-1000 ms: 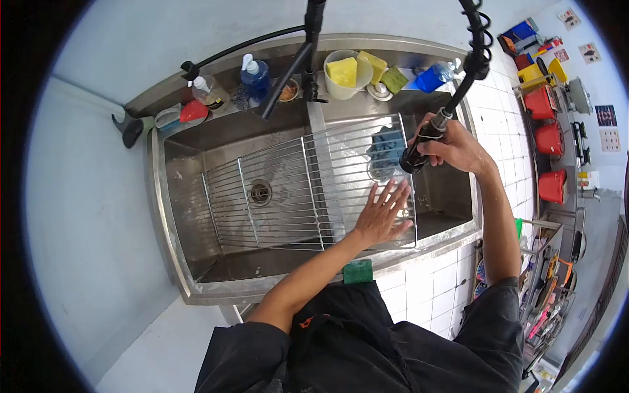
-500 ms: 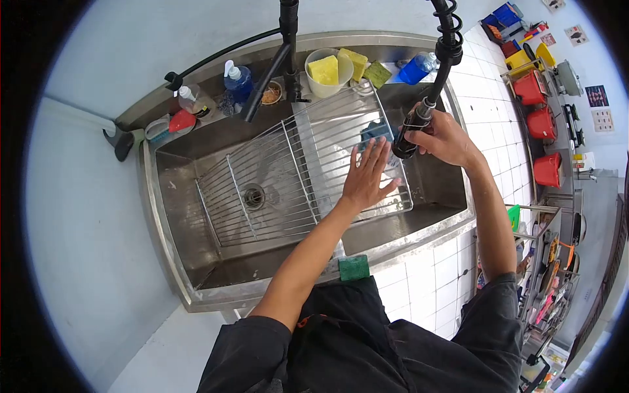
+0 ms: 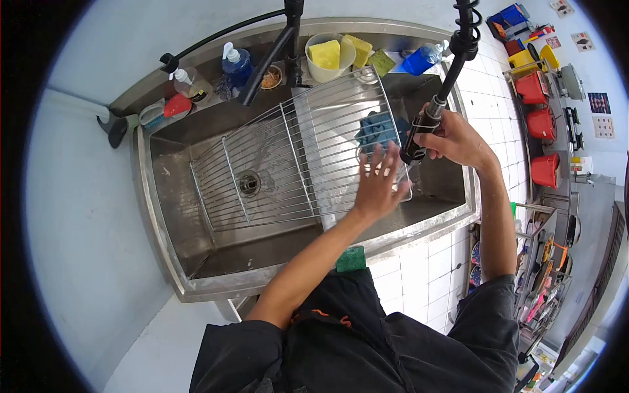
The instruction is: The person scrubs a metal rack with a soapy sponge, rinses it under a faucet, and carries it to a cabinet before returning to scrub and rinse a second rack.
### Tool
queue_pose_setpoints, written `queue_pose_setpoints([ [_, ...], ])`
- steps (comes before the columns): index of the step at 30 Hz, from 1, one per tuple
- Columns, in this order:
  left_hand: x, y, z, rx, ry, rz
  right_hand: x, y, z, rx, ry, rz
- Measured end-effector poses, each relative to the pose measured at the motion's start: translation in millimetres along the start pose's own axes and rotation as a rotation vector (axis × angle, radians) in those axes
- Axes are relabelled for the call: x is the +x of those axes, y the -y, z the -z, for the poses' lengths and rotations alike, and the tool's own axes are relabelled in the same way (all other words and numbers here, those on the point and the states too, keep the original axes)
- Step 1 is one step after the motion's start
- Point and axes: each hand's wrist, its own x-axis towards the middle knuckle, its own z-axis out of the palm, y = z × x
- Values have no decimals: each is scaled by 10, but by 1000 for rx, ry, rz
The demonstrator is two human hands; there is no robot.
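A wire rack lies across the double metal sink, spanning both basins. My left hand is over the rack's right part, its fingers spread and slightly blurred. In my right hand is the black handle of a spray faucet, gripped with the nozzle pointing down at the rack's right edge. A blue-grey cloth shows beneath the wires, just beyond my left fingertips. Through the rack on the left, the drain is visible.
Along the back ledge stand a tub with yellow sponges, a blue pump bottle, a clear pump bottle and a blue spray bottle. A green scouring pad is on the front rim. Red bins line shelves at right.
My left hand has shifted slightly down and toward the front of the rack. The sprayer in my right hand has moved a little right, and more of the cloth shows.
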Motion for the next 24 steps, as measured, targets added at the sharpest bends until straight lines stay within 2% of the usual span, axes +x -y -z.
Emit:
queue_pose_setpoints([
  [3, -186, -96, -67, -39, 125, -141, -19, 22, 1, 4, 72, -7],
  [4, -164, -102, -85, -26, 26, -174, -51, 65, 4, 12, 85, -10],
  [8, -188, -78, -28, -12, 96, -159, -154, 109, 16, -18, 107, -76],
  [11, -262, 22, -147, -13, 23, -290, -191, 96, -9, -45, 88, -98],
  [17, -476, 307, -31, 109, 105, -464, -239, 131, -104, -9, 91, -70],
  [24, -913, 733, 86, 139, 289, -424, -186, 200, -381, 92, 65, -61],
])
